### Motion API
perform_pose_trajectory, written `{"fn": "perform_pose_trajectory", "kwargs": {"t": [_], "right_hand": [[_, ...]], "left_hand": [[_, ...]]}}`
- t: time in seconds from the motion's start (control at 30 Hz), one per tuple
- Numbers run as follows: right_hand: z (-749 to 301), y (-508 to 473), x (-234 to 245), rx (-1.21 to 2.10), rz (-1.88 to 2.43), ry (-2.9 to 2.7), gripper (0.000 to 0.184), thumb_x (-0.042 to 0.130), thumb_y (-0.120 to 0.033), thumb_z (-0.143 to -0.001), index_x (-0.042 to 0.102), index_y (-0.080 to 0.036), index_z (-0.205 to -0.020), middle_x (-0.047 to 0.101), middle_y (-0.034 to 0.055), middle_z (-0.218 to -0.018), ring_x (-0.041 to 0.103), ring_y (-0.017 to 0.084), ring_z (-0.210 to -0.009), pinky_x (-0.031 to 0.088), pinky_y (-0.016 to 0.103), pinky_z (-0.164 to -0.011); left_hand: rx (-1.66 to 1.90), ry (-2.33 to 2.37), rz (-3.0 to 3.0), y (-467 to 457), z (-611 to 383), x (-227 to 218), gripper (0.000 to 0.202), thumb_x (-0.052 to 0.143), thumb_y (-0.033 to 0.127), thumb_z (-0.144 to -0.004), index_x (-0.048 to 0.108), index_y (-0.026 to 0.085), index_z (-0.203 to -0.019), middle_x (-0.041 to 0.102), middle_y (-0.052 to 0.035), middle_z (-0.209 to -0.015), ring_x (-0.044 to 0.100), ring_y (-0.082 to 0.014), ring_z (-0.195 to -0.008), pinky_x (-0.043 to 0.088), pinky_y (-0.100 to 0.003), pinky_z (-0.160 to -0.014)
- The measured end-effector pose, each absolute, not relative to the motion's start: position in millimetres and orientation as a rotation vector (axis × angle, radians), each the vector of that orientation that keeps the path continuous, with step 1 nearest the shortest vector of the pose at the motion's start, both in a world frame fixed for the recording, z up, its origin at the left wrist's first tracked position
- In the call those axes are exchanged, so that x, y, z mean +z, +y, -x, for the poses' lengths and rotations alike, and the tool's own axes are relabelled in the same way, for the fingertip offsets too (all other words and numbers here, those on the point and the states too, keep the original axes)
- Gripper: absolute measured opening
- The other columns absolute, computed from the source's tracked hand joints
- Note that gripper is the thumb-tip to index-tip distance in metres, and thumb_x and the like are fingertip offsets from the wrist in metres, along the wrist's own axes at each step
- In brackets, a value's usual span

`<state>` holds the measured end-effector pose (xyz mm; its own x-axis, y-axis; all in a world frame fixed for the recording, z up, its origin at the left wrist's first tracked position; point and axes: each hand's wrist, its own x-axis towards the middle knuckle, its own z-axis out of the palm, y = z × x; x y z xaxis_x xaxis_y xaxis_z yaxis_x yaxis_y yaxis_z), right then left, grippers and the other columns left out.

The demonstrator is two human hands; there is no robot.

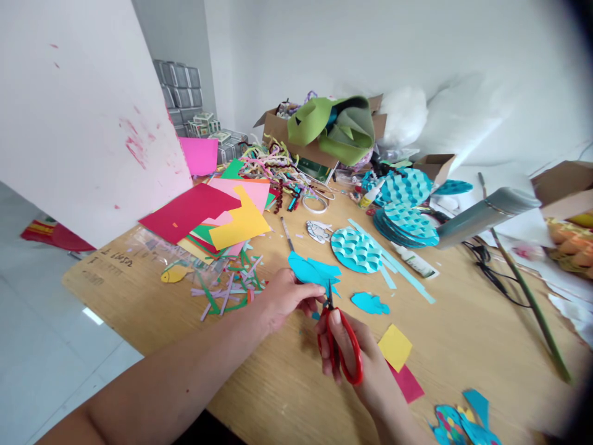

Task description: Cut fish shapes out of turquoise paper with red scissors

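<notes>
My left hand (pixel 283 298) pinches a piece of turquoise paper (pixel 311 270) just above the wooden table (pixel 463 334). My right hand (pixel 354 352) grips red-handled scissors (pixel 340 346), fingers through the loops, and the blades point up into the lower edge of the turquoise paper. A small turquoise cut-out shape (pixel 369 303) lies on the table just right of the scissors. A yellow square (pixel 395 347) and a pink scrap (pixel 407 383) lie beside my right wrist.
Stacked coloured paper sheets (pixel 217 213) and a heap of paper strips (pixel 227 287) lie to the left. Round turquoise wave-pattern discs (pixel 357 249) and a glue bottle (pixel 414 259) sit behind. A cardboard box with green felt (pixel 331 130) stands at the back. A large white board (pixel 78 117) leans at the left.
</notes>
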<state>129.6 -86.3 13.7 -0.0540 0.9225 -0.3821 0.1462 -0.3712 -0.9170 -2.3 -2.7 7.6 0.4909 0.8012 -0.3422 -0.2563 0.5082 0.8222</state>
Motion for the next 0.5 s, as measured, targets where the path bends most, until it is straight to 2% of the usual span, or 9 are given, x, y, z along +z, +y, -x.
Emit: {"fn": "perform_pose_trajectory", "kwargs": {"t": [0.27, 0.5], "right_hand": [[-129.7, -86.0, 15.2, 1.456, 1.593, -1.216, 0.057, 0.043, -0.072, -0.085, 0.048, -0.018, -0.068, 0.048, -0.0050, -0.046, 0.047, 0.008, -0.035, 0.031, 0.017, -0.035], [-130.0, -85.8, 12.8, 1.469, 1.581, -1.205, 0.056, 0.044, -0.072, -0.085, 0.048, -0.018, -0.068, 0.049, -0.0041, -0.052, 0.050, 0.008, -0.038, 0.031, 0.017, -0.035]], "left_hand": [[0.747, 0.840, -0.817, -2.2, 3.1, 8.8, 0.017, 0.071, 0.026, -0.061, 0.065, 0.011, -0.067, 0.064, -0.0032, -0.063, 0.053, -0.0088, -0.048, 0.038, -0.021, -0.044], [0.757, 0.824, -0.836, -1.1, 3.3, 7.4, 0.019, 0.072, 0.028, -0.059, 0.065, 0.011, -0.065, 0.064, -0.0032, -0.063, 0.053, -0.0089, -0.047, 0.040, -0.022, -0.044]]}}
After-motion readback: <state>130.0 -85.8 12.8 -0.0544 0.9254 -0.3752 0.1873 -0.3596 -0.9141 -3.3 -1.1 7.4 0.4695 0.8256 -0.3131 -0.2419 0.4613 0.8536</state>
